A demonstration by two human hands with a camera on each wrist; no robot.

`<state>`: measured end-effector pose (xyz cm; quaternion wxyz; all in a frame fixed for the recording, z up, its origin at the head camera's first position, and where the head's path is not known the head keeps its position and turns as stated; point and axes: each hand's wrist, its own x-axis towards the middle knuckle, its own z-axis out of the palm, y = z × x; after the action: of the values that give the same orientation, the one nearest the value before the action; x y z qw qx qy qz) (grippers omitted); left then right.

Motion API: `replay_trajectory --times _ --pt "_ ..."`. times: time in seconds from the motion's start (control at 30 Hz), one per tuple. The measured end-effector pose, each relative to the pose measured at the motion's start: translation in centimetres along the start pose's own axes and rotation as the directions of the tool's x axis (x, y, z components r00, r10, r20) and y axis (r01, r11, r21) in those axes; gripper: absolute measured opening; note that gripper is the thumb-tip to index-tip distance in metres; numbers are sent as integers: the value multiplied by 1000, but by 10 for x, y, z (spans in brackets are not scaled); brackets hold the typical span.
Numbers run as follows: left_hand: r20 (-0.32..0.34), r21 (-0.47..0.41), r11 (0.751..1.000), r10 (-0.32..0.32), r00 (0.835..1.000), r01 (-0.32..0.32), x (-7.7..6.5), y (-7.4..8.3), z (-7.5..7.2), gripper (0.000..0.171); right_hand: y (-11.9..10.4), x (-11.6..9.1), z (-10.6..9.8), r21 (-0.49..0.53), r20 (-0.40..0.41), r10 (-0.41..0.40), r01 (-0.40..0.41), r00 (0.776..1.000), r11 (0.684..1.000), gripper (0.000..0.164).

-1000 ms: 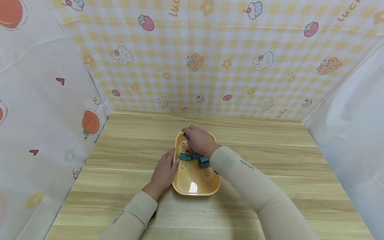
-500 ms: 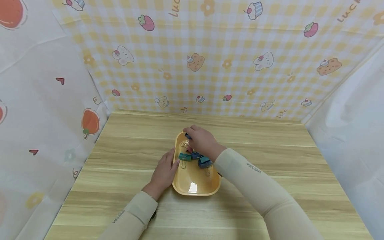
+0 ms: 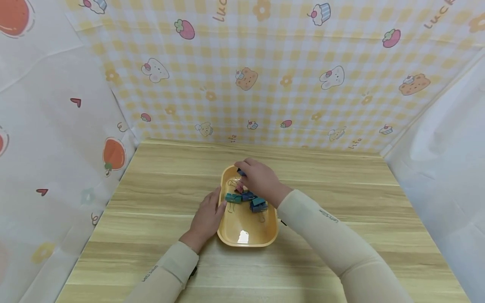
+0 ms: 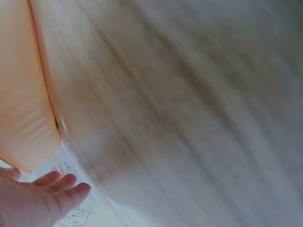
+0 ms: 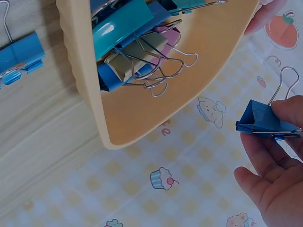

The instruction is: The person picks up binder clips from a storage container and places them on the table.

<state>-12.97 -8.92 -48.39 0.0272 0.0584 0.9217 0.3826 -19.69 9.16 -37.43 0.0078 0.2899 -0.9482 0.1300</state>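
Observation:
My right hand (image 3: 261, 179) pinches a blue binder clip (image 5: 265, 116) between thumb and fingers, above the far end of a yellow tray (image 3: 248, 245). One wire handle of that clip sticks up past the thumb. Inside the tray lie several more binder clips: a teal one (image 3: 233, 198) near the left wall, a pink one (image 5: 169, 40), an olive one (image 5: 135, 59) and blue ones (image 3: 259, 206). My left hand (image 3: 206, 214) rests against the tray's left side, its thumb at the rim. In the left wrist view its fingers (image 4: 71, 196) extend loosely.
Another blue binder clip (image 5: 21, 54) lies on the wooden table (image 3: 170, 168) outside the tray; the right forearm appears to cover it in the head view. A checked cloth (image 3: 288, 54) hangs behind the table, with white cloth (image 3: 447, 139) along the right side.
My right hand has shifted slightly to the right with the blue binder clip, and its forearm has swung right. The left hand and the tray stay nearly where they were.

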Motion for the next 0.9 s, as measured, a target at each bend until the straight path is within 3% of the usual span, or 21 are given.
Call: replay_trajectory --times 0.23,0.57,0.9 --pt "3 -6 1000 -2 1000 2 0 1 -1 59 5 -9 -3 -18 -36 -34 34 999 999 39" --pt "22 -11 1000 -28 999 28 0 3 -2 59 16 -19 -11 -33 -76 -12 9 997 999 39" --pt "38 -11 998 -57 998 57 1 3 -2 60 29 -29 -15 -54 -59 41 -44 997 998 41"
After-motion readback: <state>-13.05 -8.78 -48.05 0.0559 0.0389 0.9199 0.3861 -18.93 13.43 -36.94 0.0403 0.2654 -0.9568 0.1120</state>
